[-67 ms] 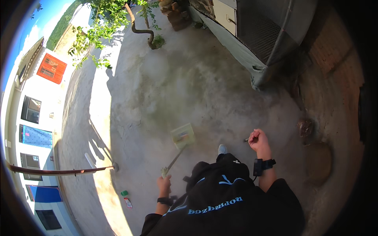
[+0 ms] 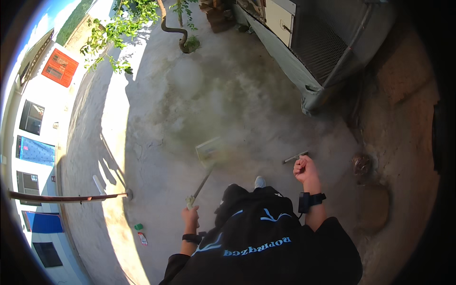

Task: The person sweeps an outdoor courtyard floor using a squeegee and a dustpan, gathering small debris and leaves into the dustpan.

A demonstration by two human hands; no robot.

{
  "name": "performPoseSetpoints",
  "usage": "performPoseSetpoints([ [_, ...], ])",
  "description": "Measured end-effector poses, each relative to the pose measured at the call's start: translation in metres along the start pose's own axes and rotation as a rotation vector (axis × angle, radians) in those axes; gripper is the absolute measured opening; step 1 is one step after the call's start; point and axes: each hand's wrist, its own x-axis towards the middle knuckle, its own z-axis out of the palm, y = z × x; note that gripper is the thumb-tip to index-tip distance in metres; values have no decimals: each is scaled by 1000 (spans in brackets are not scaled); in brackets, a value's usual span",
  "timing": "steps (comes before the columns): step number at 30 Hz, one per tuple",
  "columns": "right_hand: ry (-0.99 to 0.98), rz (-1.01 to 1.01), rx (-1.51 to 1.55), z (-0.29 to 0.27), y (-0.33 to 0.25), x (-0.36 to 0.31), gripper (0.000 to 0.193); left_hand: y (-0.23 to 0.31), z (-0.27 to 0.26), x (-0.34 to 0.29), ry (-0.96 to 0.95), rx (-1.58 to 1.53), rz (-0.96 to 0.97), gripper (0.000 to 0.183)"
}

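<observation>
In my left hand (image 2: 191,219) is the handle of a long-handled dustpan (image 2: 209,148). Its pale, yellowish pan is slightly blurred and lies low over the concrete ahead of me. Something light-coloured is wrapped or tied at the grip, just above my fingers. My right hand (image 2: 305,170) is raised on the right, fingers curled closed. A thin grey rod (image 2: 295,157) shows at its fingertips, pointing left; what tool it belongs to, if any, I cannot make out.
Concrete floor (image 2: 161,109) spreads ahead. A mesh-sided cage (image 2: 323,52) stands at the far right, near a dark lumpy bundle (image 2: 362,165). A rusty pole (image 2: 71,196) crosses on the left. A green item (image 2: 138,227) and a small packet (image 2: 142,238) lie on the floor.
The dustpan has swung slightly left and its pan has tilted. My right hand has turned, and more of the grey rod shows. The whole view has shifted a little.
</observation>
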Motion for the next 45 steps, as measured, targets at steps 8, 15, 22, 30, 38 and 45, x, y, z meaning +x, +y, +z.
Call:
performPoseSetpoints([
  [8, -121, 110, -373, 50, -36, 74, 16, 94, 48, 93, 46, -100, 75, 19],
  [15, -72, 40, -460, 135, -67, 118, 23, 184, 98, 166, -30, -134, 99, 19],
  [22, -87, 70, -529, 246, -133, 139, 32, 277, 116, 247, -19, 18, 170, 16],
  [30, -44, -16, -538, 283, -151, 178, 29, 329, 132, 255, 12, -192, 45, 11],
  [38, -19, -77, -625, 310, -218, 254, 17, 369, 150, 269, 108, -296, 25, 10],
  [45, -10, -190, -739, 322, -237, 310, 13, 377, 153, 260, 121, -356, 14, 11],
])
